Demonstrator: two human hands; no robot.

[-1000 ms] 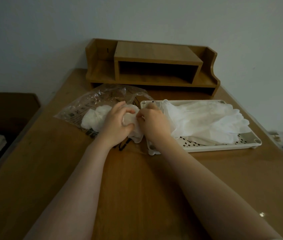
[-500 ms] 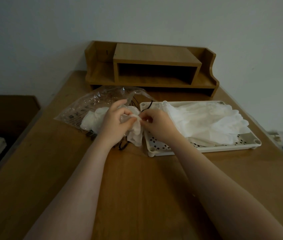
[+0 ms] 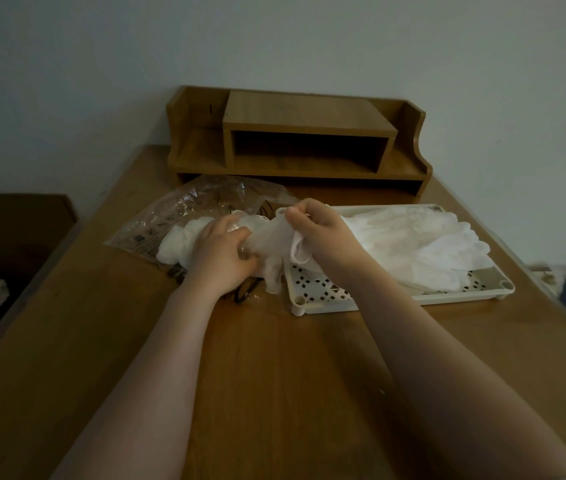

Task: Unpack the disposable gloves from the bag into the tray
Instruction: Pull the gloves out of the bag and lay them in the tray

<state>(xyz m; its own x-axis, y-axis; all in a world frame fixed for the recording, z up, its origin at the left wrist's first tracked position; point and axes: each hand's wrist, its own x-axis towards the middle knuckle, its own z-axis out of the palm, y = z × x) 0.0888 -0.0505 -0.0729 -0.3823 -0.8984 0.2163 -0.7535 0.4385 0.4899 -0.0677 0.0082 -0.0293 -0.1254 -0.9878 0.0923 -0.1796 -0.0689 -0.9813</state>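
1 glove (image 3: 276, 249) stretched left-right, pinched by right hand (image 3: 319, 233) beside tray (image 3: 312, 301); left hand (image 3: 221, 258) grips bag (image 3: 184, 216).

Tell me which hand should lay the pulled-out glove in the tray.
Probably the right hand: it already pinches the glove directly over the tray. The left hand grips the bundle by the bag.
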